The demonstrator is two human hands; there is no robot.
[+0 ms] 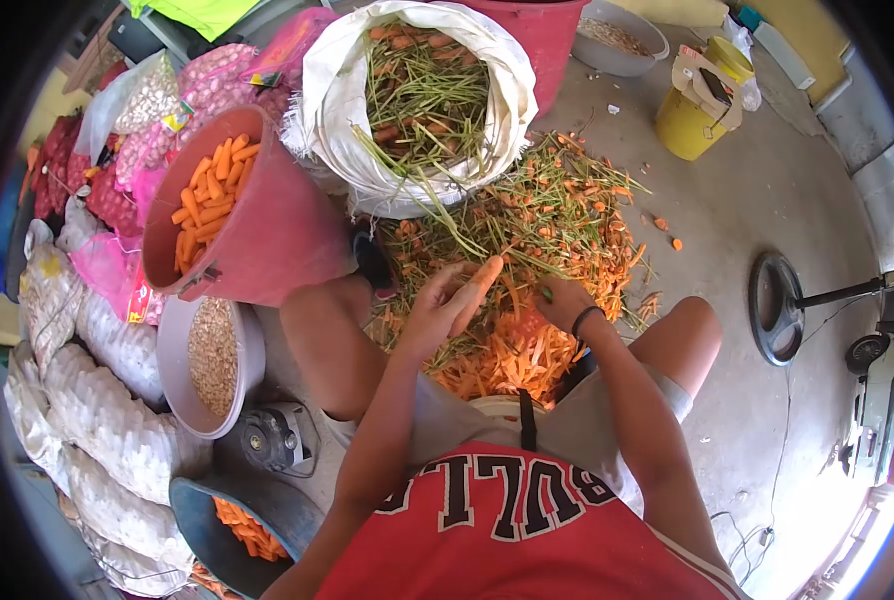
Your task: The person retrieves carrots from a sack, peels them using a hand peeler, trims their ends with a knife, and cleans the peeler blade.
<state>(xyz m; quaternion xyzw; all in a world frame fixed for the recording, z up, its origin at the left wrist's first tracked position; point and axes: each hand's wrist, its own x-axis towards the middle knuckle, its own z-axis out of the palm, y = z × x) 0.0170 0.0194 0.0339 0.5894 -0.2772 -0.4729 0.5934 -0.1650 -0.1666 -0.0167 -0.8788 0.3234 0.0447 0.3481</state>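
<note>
A carrot [483, 279] is held in my left hand [445, 308], its upper end near some green stems. My right hand [564, 302] is closed around a small green thing, perhaps a tool handle, mostly hidden by the fingers. Orange peelings [512, 358] lie heaped just below both hands, between my knees. Beyond the hands, a pile of cut stems and carrot tops [557, 215] spreads over the floor. An open white sack [329, 110] at the top centre holds carrots with green stems.
At left, a tilted red bucket [297, 235] holds peeled carrots, near a pale basin [254, 350] and a blue tub [202, 540] of carrots. Full white sacks [112, 420] line the far left. A yellow bucket [682, 128] and a round black stand base [775, 308] are at right.
</note>
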